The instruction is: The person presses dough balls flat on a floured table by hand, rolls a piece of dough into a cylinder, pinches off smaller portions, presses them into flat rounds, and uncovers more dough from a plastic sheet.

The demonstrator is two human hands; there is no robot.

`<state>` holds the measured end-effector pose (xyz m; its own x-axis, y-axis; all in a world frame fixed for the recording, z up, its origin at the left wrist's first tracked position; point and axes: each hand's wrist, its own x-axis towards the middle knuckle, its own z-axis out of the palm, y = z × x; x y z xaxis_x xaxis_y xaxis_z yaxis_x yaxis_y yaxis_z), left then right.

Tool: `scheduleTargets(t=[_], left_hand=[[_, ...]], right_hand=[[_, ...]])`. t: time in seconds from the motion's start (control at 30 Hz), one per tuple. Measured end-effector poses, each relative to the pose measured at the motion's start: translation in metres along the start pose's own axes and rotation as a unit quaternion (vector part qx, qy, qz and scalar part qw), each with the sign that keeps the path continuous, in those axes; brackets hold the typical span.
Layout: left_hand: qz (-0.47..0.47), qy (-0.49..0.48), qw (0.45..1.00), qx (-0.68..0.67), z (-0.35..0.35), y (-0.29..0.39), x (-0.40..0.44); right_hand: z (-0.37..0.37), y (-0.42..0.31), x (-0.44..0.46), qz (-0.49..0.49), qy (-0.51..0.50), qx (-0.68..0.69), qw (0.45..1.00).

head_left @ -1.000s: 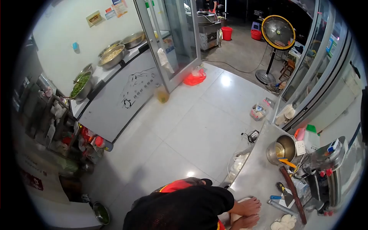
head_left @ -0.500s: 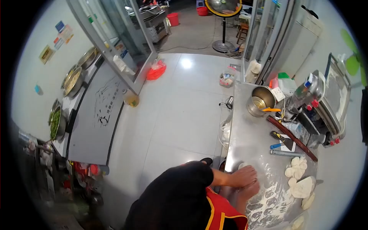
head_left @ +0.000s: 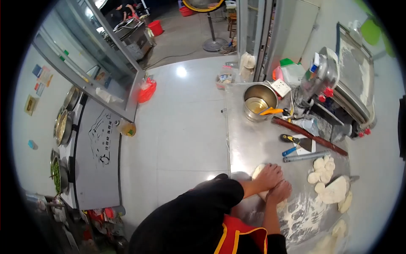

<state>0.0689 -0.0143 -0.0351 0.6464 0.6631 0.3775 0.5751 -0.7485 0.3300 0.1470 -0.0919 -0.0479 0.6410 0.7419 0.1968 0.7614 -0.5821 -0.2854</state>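
A lump of dough lies on the steel worktop at its front left, mostly covered by my hands. My left hand is over the dough with its fingers curled and pressed together. Just beside it, touching it, my right hand is closed on the dough's lower side. White flour is smeared over the steel to the right of my hands. Several small dough pieces and a larger flat piece of dough lie farther right.
On the steel worktop stand a metal pot with an orange-handled tool, scrapers, a metal rod, a dark wooden stick and a machine. A fan and another person are beyond the doorway.
The view has swung to the right. My hands stay together on the dough, more of which now shows at the upper left of my left hand.
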Motion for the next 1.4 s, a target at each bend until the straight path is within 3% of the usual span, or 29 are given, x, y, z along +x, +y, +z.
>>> scheduleTargets(t=[0.07,0.13,0.17,0.2,0.3,0.37,0.4,0.43,0.5,0.63,0.73,0.77,0.8,0.87,0.9,0.97,1.07,1.17,1.2,1.23,1.27,1.3,1.33,1.37,1.4], left_hand=[[-0.002,0.009,0.999,0.030,0.019,-0.002,0.000],[-0.016,0.016,0.999,0.047,0.026,0.001,0.001],[-0.018,-0.085,0.996,-0.012,0.020,0.001,0.006],[-0.018,-0.185,0.981,-0.063,0.010,-0.003,0.007],[0.055,-0.154,0.984,-0.075,-0.068,0.013,-0.010],[0.132,-0.118,0.982,-0.060,-0.062,0.015,-0.048],[0.168,-0.096,0.980,-0.049,-0.056,0.016,-0.067],[0.162,-0.050,0.983,-0.075,-0.051,0.014,-0.078],[0.145,0.036,0.981,-0.123,-0.044,0.009,-0.089],[0.095,-0.046,0.988,-0.116,-0.029,0.007,-0.056],[0.083,-0.110,0.987,-0.085,-0.019,0.005,-0.019],[0.084,-0.137,0.985,-0.061,-0.015,0.007,-0.011],[0.085,-0.164,0.982,-0.036,-0.012,0.006,-0.004],[0.068,-0.049,0.996,-0.032,0.004,0.006,0.000],[0.062,0.007,0.997,-0.034,0.010,0.006,0.002],[0.030,0.012,0.999,-0.031,0.016,0.010,0.006],[0.036,0.035,0.997,-0.064,0.015,0.008,-0.009],[0.065,0.014,0.993,-0.096,-0.028,0.012,-0.027],[0.073,-0.006,0.991,-0.107,-0.049,0.017,-0.041],[0.108,0.060,0.989,-0.080,-0.063,0.017,-0.057],[0.147,0.124,0.980,-0.051,-0.070,0.016,-0.069],[0.137,0.092,0.984,-0.063,-0.055,0.013,-0.087],[0.126,0.058,0.987,-0.077,-0.033,0.008,-0.103],[0.134,0.088,0.982,-0.103,-0.024,0.005,-0.108],[0.127,0.080,0.984,-0.098,-0.023,0.003,-0.100]], right_hand=[[0.036,0.033,-0.001,-0.123,0.086,-0.018,0.988],[0.032,0.038,0.006,-0.173,0.093,0.064,0.978],[0.016,0.032,0.011,-0.031,0.000,0.246,0.969],[-0.005,0.026,0.013,0.111,-0.080,0.421,0.897],[-0.064,0.013,-0.020,0.071,-0.131,0.271,0.951],[-0.076,-0.015,-0.054,-0.044,0.056,0.197,0.978],[-0.054,-0.010,-0.076,-0.053,0.082,0.163,0.982],[-0.032,-0.004,-0.091,-0.066,0.109,0.131,0.983],[-0.028,-0.008,-0.096,-0.045,0.068,0.135,0.987],[-0.003,0.002,-0.065,0.003,-0.006,0.015,1.000],[-0.006,0.009,-0.032,-0.055,-0.006,0.002,0.998],[-0.006,0.007,-0.021,-0.010,-0.060,-0.047,0.997],[-0.003,0.008,-0.014,-0.036,-0.001,-0.031,0.999],[0.001,0.013,-0.001,-0.082,0.121,0.002,0.989],[0.002,0.012,0.008,-0.068,0.107,0.003,0.992],[-0.004,0.015,0.013,-0.033,0.075,-0.003,0.997],[0.014,0.051,0.015,-0.185,0.009,0.050,0.981],[-0.049,0.033,-0.012,0.029,-0.198,0.216,0.956],[-0.057,0.018,-0.034,0.005,-0.110,0.217,0.970],[-0.061,0.003,-0.058,-0.015,-0.020,0.218,0.976],[-0.039,0.002,-0.079,-0.060,0.075,0.143,0.985],[-0.017,-0.002,-0.091,-0.103,0.172,0.066,0.978],[-0.026,-0.015,-0.093,-0.043,0.074,0.077,0.993],[-0.045,-0.029,-0.092,0.017,-0.027,0.086,0.996],[-0.041,-0.031,-0.088,0.030,-0.039,0.082,0.995]])
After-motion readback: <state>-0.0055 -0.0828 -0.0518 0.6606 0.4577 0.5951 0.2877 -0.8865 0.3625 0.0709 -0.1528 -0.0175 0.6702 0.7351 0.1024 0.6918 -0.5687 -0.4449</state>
